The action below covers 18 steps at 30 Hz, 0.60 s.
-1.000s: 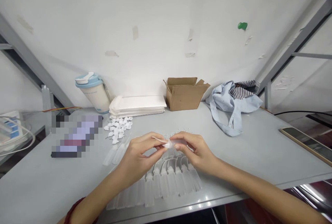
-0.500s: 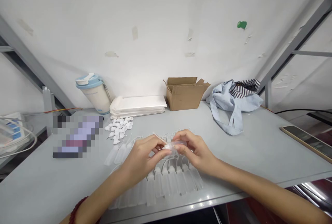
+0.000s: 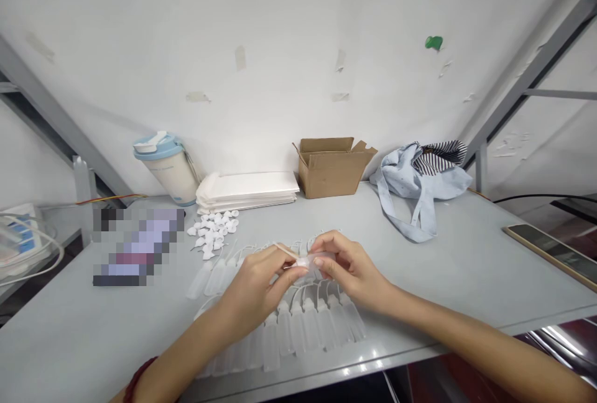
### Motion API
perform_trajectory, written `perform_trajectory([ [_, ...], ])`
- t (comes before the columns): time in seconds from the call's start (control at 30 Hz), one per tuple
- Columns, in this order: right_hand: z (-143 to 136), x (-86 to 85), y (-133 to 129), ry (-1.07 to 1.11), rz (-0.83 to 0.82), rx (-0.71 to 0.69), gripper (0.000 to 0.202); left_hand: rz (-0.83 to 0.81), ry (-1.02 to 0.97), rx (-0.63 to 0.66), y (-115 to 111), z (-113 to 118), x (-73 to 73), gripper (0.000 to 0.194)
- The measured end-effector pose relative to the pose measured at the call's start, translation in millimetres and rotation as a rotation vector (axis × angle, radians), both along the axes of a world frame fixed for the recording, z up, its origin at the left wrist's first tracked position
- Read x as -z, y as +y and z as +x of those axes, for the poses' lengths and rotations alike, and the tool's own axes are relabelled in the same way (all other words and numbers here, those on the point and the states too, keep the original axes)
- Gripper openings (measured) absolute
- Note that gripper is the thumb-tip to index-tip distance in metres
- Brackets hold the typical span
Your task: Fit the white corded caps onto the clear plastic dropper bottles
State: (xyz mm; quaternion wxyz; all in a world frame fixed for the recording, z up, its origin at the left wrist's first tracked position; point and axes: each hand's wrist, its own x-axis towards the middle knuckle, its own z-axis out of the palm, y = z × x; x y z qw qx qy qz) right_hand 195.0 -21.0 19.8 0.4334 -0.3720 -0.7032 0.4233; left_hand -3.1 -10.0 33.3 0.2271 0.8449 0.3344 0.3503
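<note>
Between my two hands a small translucent bottle lies on its side, its white cap end to the left. My left hand pinches the white cap with thumb and fingers, and a thin pale tube runs up beside those fingers. My right hand holds the bottle's body. Beneath and in front of my hands, several similar bottles with thin curved tubes lie side by side in a row. Another row is partly hidden behind my left hand. Loose white caps form a pile farther left.
On the grey table stand a blue-lidded cup, a stack of white packets and an open cardboard box. A light blue bag lies right of the box. A phone is at the right; a pixelated item lies left.
The view has shifted very slightly. My fingers have moved only a little around the bottle and cap, and both hands keep their hold.
</note>
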Motion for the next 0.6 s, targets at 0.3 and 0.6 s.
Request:
perform_trajectory([
  [0.3,1.4,-2.0,-0.1,-0.119,0.105,-0.019,0.016,-0.140,0.041,0.012,-4.2,1.4,-7.3,0.026],
  [0.6,4.0,1.1,1.5,-0.281,0.512,0.005,0.020,-0.759,-0.105,0.063,-5.2,1.4,-14.8,0.043],
])
